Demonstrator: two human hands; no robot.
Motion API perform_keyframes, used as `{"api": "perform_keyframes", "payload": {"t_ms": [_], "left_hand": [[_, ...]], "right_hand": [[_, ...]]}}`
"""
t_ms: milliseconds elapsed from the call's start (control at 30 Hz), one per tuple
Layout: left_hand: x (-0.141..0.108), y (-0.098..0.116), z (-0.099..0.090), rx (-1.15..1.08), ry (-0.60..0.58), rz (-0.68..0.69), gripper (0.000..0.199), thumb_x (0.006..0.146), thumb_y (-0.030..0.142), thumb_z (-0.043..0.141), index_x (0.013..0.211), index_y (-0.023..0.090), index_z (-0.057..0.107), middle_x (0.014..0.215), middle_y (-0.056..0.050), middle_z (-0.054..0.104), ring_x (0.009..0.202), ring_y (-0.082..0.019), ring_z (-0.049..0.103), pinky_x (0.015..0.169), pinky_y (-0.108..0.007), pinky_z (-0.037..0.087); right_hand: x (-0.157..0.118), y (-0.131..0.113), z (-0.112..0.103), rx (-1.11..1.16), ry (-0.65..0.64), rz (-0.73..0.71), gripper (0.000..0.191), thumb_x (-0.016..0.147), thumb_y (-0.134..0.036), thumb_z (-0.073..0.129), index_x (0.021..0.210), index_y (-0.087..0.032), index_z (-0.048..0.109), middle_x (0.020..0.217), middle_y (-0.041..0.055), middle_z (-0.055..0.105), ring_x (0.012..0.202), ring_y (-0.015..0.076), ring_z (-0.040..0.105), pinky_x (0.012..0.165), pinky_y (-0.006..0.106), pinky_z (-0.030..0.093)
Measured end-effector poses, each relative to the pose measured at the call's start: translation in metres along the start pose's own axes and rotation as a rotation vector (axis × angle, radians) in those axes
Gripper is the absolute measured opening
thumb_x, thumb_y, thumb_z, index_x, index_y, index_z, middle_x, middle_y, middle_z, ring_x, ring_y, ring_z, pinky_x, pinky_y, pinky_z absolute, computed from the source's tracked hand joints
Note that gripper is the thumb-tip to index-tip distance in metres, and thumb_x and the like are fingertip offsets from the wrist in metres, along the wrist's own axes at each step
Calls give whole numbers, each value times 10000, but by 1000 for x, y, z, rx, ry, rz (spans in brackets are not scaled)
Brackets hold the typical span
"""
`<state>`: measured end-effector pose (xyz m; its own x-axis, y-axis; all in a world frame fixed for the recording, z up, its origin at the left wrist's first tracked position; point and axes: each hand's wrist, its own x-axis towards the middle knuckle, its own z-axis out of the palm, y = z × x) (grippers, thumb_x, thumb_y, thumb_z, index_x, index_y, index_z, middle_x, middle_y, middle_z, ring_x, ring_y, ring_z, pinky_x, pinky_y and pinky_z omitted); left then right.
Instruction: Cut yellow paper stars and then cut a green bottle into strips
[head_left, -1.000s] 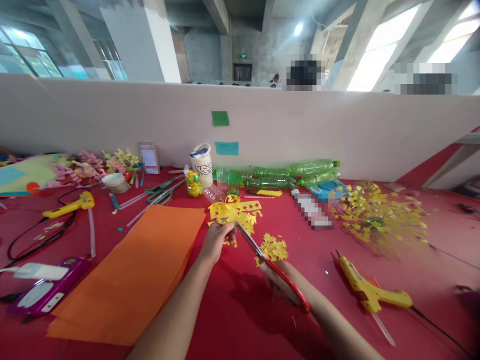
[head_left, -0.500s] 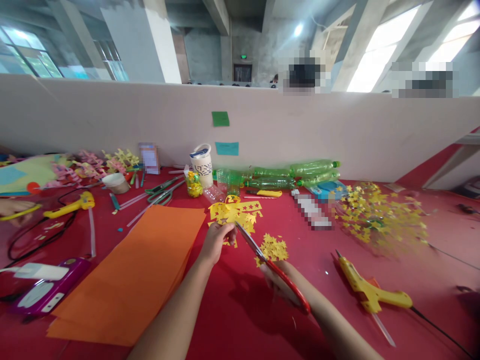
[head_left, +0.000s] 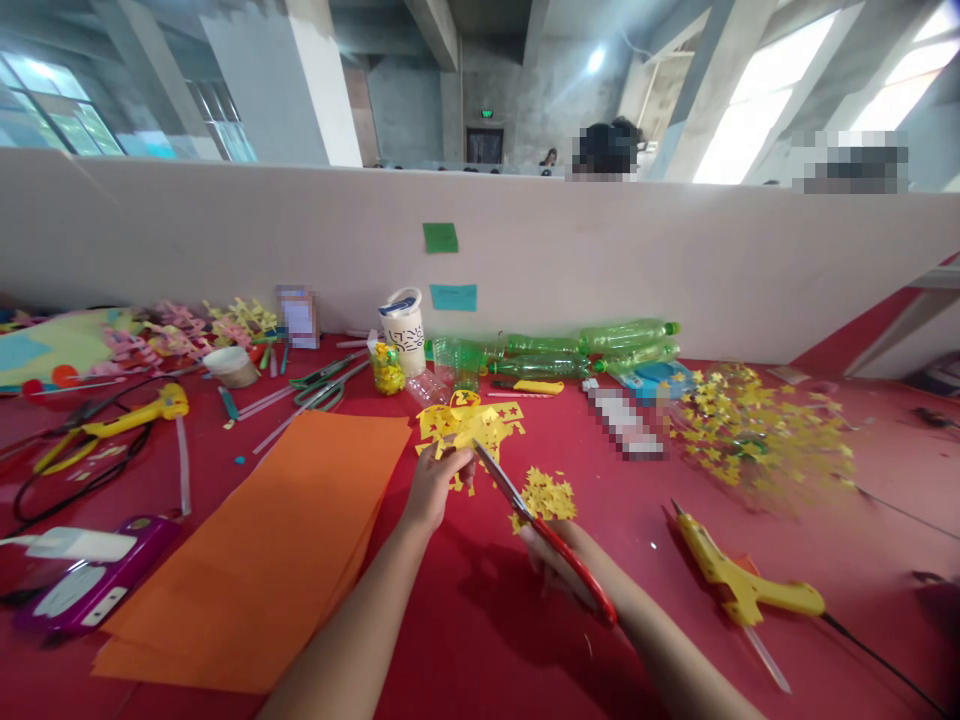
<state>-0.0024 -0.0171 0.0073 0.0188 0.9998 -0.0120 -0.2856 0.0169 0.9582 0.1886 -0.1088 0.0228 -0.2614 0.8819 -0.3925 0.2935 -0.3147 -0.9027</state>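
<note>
My left hand is closed in a pinch on a piece of yellow paper, which overlaps the scraps behind it. In my right hand is a pair of scissors with red handles. Their blades point up and left, and the tips meet the paper by my left fingertips. Part of my right hand's grip is hidden behind the handles. A heap of small yellow paper stars lies just beyond my right hand. Star-punched yellow paper scraps lie behind my left hand.
Orange paper sheets lie left, beside a purple power strip. Yellow glue guns stand out at right and left. Green plastic bottles and a paper cup line the wall. Yellow star decorations sit right.
At the far left, another person's hand has gone from view, and the yellow-handled scissors it held now lie on the table. My hands and scissors have shifted only slightly.
</note>
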Motion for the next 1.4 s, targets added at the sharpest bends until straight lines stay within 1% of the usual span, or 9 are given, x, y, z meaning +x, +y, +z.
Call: {"api": "perform_keyframes", "payload": {"t_ms": [100,300,400,500,700,867,933,1233,1400], "left_hand": [[-3,0,4,-22,34,-7,177,695,323,709,671,172,620,548,13,582,499,-111,521,528,-249,440],[-5,0,7,1,-12,12,187,732,331,687,661,173,617,543,17,564,497,-104,512,516,-240,424],[-6,-1,8,36,-43,21,252,759,346,666,594,171,589,519,18,543,479,-100,498,491,-235,400],[-7,-2,9,47,-55,35,266,768,356,663,593,171,586,522,20,538,479,-98,492,492,-234,397],[-8,-2,10,56,-70,8,271,770,395,667,635,172,595,543,18,541,502,-107,493,488,-232,404],[-8,-3,10,38,-89,8,268,768,396,672,642,172,595,545,19,537,506,-103,487,495,-228,397],[-7,-4,10,28,-91,0,260,763,393,678,652,171,603,548,17,541,505,-103,491,496,-230,400],[-6,-5,7,9,-116,-6,263,783,363,662,632,158,599,546,10,557,498,-101,505,504,-235,404],[-6,-4,6,-33,-88,-27,229,766,325,674,630,151,611,548,6,569,493,-101,509,499,-237,401]], "right_hand": [[0,2,0,-7,-12,-32,559,798,-696,532,606,-174,477,438,-56,422,366,60,384,400,190,294],[-1,2,4,33,-38,-63,568,822,-721,458,670,-175,500,406,-82,383,358,69,388,478,215,405],[0,4,5,74,-51,-63,563,828,-714,457,676,-174,500,379,-92,365,343,71,389,504,231,438],[2,7,6,94,-57,-65,553,839,-705,451,688,-175,499,370,-98,369,325,66,376,513,238,455],[4,9,8,107,-39,-80,573,824,-728,454,674,-176,505,373,-96,359,317,62,353,478,226,439],[3,6,9,60,-4,-27,639,787,-787,422,627,-174,501,390,-64,401,311,64,376,353,188,294],[2,5,9,63,5,-15,649,771,-804,419,616,-177,489,401,-60,405,310,62,375,336,184,266],[3,7,7,73,11,-49,631,772,-797,433,622,-185,472,376,-78,379,296,60,355,359,193,284],[3,10,7,42,12,-52,639,769,-809,415,617,-189,464,370,-80,373,294,64,363,372,195,322]]}}
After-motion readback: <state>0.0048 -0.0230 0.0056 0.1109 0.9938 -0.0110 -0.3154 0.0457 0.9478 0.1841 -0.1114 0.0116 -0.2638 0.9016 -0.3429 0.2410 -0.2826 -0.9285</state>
